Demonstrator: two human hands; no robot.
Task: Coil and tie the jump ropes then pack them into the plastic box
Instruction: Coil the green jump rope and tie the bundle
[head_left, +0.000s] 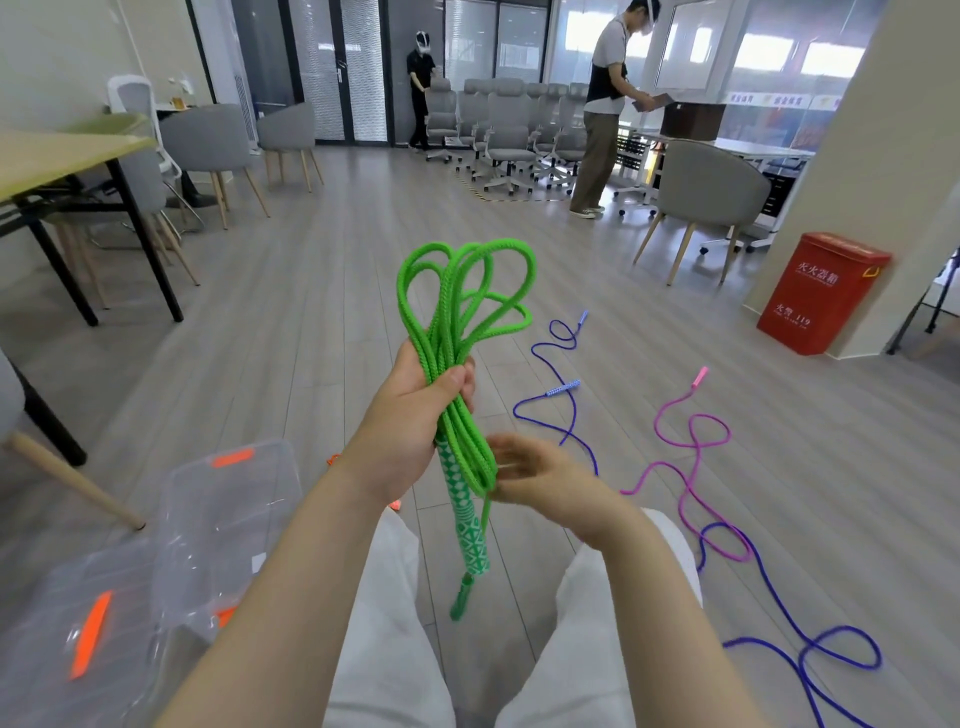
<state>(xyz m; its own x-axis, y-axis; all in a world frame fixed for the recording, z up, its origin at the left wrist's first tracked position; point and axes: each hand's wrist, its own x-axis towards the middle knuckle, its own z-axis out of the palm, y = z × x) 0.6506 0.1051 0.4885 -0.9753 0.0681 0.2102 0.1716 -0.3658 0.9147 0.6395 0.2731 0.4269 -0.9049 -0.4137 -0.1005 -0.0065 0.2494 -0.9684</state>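
One green rope (457, 364) coiled, tie pending.
Left hand (415, 410) is gripping the soft, floppy bundle mid-length; right hand (535, 475), blurred, is reaching just beside its lower loops, grasp unclear.

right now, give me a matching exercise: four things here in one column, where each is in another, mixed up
1. green rope
2. pink rope
3. plastic box
4. red bin

a. on the floor, low left
b. by the pillar, right
c. bunched in the left hand
d. loose on the floor, right

Pairs: 1-c, 2-d, 3-a, 4-b
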